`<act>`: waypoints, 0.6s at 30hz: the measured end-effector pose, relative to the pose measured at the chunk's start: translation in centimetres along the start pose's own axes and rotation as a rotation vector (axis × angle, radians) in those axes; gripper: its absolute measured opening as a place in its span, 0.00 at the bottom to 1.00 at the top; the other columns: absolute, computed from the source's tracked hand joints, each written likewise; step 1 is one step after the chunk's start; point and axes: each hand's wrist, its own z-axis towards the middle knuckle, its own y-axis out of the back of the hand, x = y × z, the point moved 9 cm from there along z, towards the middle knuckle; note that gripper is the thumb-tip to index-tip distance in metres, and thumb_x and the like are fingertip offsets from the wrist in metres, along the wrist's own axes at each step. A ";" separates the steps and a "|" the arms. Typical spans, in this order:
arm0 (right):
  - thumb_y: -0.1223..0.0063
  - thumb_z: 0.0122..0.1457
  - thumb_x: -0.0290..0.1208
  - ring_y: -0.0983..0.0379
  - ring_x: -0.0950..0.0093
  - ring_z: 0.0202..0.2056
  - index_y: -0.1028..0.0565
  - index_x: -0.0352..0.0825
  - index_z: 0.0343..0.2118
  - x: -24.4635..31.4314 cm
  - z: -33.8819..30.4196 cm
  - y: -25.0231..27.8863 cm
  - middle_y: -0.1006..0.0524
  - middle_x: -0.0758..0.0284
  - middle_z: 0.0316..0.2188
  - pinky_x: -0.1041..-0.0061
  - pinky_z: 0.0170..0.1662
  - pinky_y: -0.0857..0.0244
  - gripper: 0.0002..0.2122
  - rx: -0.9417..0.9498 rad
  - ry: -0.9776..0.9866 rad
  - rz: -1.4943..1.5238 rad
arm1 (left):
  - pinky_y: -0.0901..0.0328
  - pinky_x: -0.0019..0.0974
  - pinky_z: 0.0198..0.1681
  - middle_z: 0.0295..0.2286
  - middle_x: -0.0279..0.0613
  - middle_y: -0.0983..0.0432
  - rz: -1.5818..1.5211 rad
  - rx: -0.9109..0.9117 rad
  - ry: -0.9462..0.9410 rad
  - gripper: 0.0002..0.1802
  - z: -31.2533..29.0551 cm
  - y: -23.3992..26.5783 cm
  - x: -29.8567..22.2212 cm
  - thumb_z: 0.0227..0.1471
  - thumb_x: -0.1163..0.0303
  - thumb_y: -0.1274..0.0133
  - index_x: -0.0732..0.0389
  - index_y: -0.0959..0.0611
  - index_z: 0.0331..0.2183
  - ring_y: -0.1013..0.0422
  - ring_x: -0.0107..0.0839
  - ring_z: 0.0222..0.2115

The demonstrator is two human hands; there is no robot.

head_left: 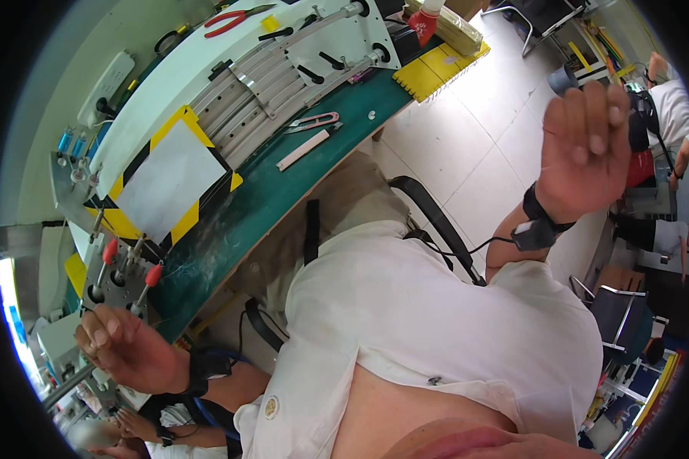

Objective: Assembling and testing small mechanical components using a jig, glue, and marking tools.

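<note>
left hand (134,352) half open, fingers curled, looks empty, just beside the red levers (154,275) at the bench's (260,191) left end; contact unclear. right hand (586,149) raised off the bench, half open, nothing seen in it. likely between steps; working a lever would call for closing the left hand.

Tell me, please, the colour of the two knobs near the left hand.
Both knobs are red, best seen in the head view.

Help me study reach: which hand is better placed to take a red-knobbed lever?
Probably the left hand: it is near the red knobs, whereas the right hand is well away from the green bench.
</note>
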 end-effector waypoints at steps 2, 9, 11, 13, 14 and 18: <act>0.54 0.79 0.24 0.38 0.77 0.27 0.32 0.37 0.43 -1.5 0.8 -0.7 0.33 0.69 0.28 0.71 0.38 0.44 0.04 -0.025 0.004 -0.075 | 0.34 0.36 0.47 0.41 0.40 0.27 -0.055 0.002 -0.003 0.09 0.0 -1.4 1.0 0.68 0.78 0.37 0.63 0.23 0.43 0.31 0.33 0.46; 0.43 0.76 0.30 0.26 0.78 0.30 0.23 0.34 0.45 -13.5 3.5 1.9 0.23 0.69 0.29 0.75 0.36 0.31 0.05 0.080 -0.355 -0.993 | 0.32 0.33 0.35 0.37 0.42 0.21 0.324 0.092 0.201 0.05 -1.2 -7.6 10.8 0.68 0.78 0.36 0.64 0.15 0.44 0.27 0.30 0.33; 0.43 0.74 0.30 0.18 0.67 0.31 0.23 0.34 0.44 -15.7 6.0 1.1 0.18 0.61 0.27 0.66 0.39 0.25 0.05 0.133 -0.287 -1.286 | 0.28 0.32 0.36 0.36 0.43 0.17 0.406 0.140 0.352 0.07 -1.2 -9.9 14.5 0.69 0.79 0.37 0.65 0.11 0.47 0.22 0.30 0.32; 0.45 0.73 0.30 0.16 0.62 0.33 0.22 0.34 0.44 -17.9 8.7 0.3 0.17 0.57 0.29 0.61 0.40 0.23 0.06 0.197 -0.151 -1.487 | 0.23 0.33 0.41 0.38 0.43 0.12 0.436 0.152 0.493 0.11 -0.9 -11.6 17.6 0.69 0.80 0.37 0.67 0.10 0.51 0.17 0.29 0.35; 0.46 0.73 0.31 0.14 0.56 0.35 0.21 0.34 0.43 -18.8 10.1 -0.5 0.15 0.53 0.30 0.55 0.41 0.22 0.07 0.254 -0.008 -1.684 | 0.21 0.33 0.44 0.39 0.44 0.10 0.435 0.141 0.556 0.12 -0.6 -12.1 19.1 0.70 0.81 0.38 0.68 0.10 0.53 0.15 0.28 0.37; 0.44 0.68 0.32 0.13 0.49 0.38 0.17 0.36 0.44 -22.9 12.5 -2.0 0.13 0.52 0.33 0.46 0.44 0.20 0.09 0.396 -0.012 -1.972 | 0.20 0.32 0.45 0.41 0.45 0.09 0.445 0.160 0.541 0.13 1.8 -13.8 22.6 0.72 0.79 0.38 0.68 0.10 0.55 0.14 0.28 0.38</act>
